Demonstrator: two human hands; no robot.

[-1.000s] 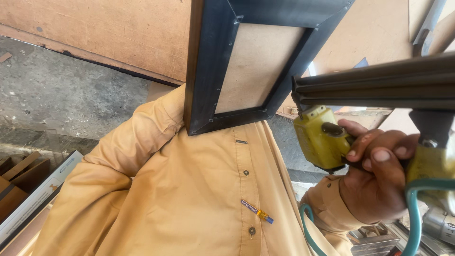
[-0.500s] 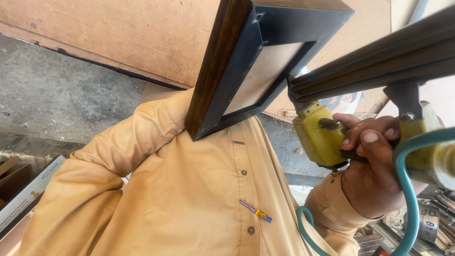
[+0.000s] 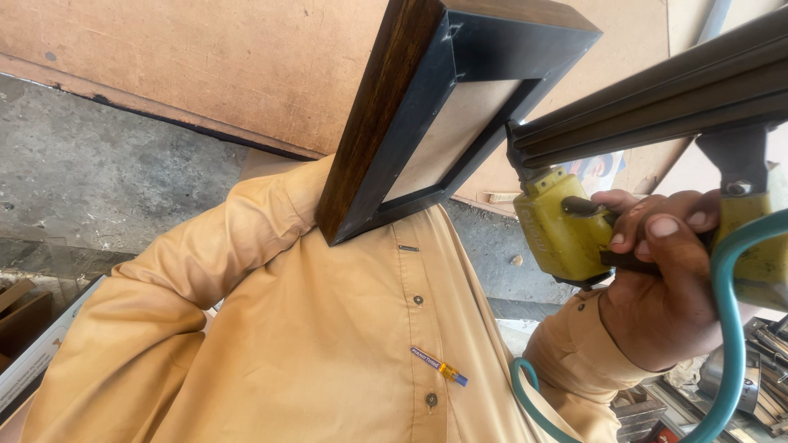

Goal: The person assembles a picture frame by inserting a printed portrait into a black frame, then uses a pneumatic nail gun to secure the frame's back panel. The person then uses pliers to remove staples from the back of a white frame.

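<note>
Dark brown rectangular wooden frame with black back [image 3: 386,123]; just right of it, a yellow pneumatic nail gun [image 3: 566,230] with teal rubber hose [image 3: 726,328]; below it, mustard cotton shirt [image 3: 328,344].

One picture frame [image 3: 435,115], one yellow nail gun [image 3: 566,234], one green air hose [image 3: 726,328], one hand [image 3: 657,287] in view, one pen [image 3: 439,366] in the shirt, three shirt buttons visible.
</note>
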